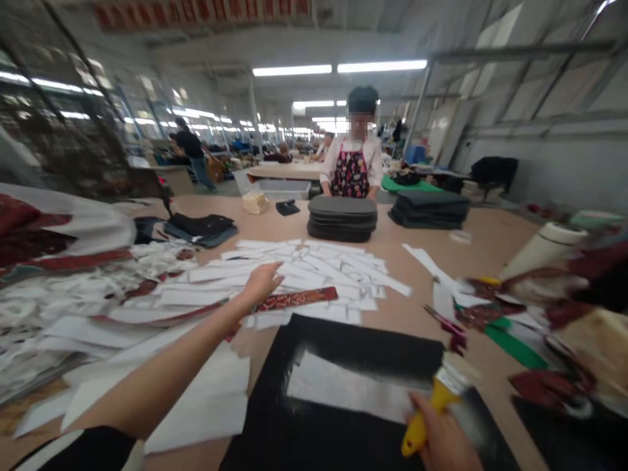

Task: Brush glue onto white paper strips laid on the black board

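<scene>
My left hand reaches over a spread of white strips, its thumb and fingers apart. Just beside it lies a red patterned strip; whether the hand touches it I cannot tell. My right hand grips a flat paintbrush by its yellow handle, bristles pointing up and away. The right fingertips are at the right end of a pale, wet-looking strip. That strip lies flat on a black sheet streaked with whitish smears.
Scissors and fabric scraps lie to the right, near a white bottle. Ahead are stacked dark rounded pieces, with a co-worker behind. Dark folded cloth is stacked at the back right. White scraps heap up at left.
</scene>
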Demonstrator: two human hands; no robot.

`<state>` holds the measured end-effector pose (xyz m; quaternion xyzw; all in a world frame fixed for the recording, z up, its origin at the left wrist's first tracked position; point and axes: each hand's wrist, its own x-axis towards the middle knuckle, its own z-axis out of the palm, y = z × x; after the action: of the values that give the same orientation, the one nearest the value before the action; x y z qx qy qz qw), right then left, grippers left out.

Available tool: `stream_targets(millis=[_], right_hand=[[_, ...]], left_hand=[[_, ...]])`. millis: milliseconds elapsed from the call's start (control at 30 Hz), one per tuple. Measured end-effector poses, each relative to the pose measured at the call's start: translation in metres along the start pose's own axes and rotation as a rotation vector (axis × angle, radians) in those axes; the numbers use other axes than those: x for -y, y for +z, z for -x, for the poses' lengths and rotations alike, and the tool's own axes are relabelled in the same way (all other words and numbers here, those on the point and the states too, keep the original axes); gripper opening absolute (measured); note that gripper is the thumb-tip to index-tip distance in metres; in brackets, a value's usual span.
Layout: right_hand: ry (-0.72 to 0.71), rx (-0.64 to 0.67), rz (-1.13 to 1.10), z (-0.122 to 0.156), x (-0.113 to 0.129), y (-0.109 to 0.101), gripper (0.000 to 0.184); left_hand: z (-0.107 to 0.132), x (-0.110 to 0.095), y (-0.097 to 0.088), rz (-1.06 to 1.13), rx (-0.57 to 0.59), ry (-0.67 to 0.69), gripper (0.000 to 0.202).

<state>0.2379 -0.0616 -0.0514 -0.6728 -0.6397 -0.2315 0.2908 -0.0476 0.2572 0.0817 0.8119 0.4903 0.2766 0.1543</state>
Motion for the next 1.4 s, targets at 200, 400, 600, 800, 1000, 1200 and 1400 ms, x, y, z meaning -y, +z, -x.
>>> stream_targets(millis=[200,400,600,800,1000,1200,1400], right_hand=[[0.018,0.107,0.019,-0.002,0.020,-0.018,0.025],[0.101,0.204,-0.028,-0.009,0.017,-0.022,0.027],[0.080,0.262,0.028,-0.014,-0.001,-0.028,0.031],[0.033,0.304,-0.019,-0.024,0.003,-0.027,0.034],[-0.028,0.344,-0.218,-0.039,0.021,-0.022,0.035],[-0.030,0.358,-0.246,-0.029,0.012,-0.020,0.039],[-0.035,0.284,-0.249,-0.022,0.007,-0.012,0.032]], left_hand=[[0.114,-0.052,0.052,0.047,0.527,0.434,0.036],[0.142,-0.057,0.066,-0.128,0.452,0.547,0.030],[0.136,-0.064,0.062,-0.244,0.438,0.497,0.020],[0.133,-0.077,0.056,-0.223,0.412,0.526,0.015],[0.144,-0.087,0.038,-0.075,0.458,0.334,0.011],[0.153,-0.070,0.046,0.137,0.428,0.135,0.025],[0.165,-0.052,0.063,0.118,0.314,0.127,0.043]])
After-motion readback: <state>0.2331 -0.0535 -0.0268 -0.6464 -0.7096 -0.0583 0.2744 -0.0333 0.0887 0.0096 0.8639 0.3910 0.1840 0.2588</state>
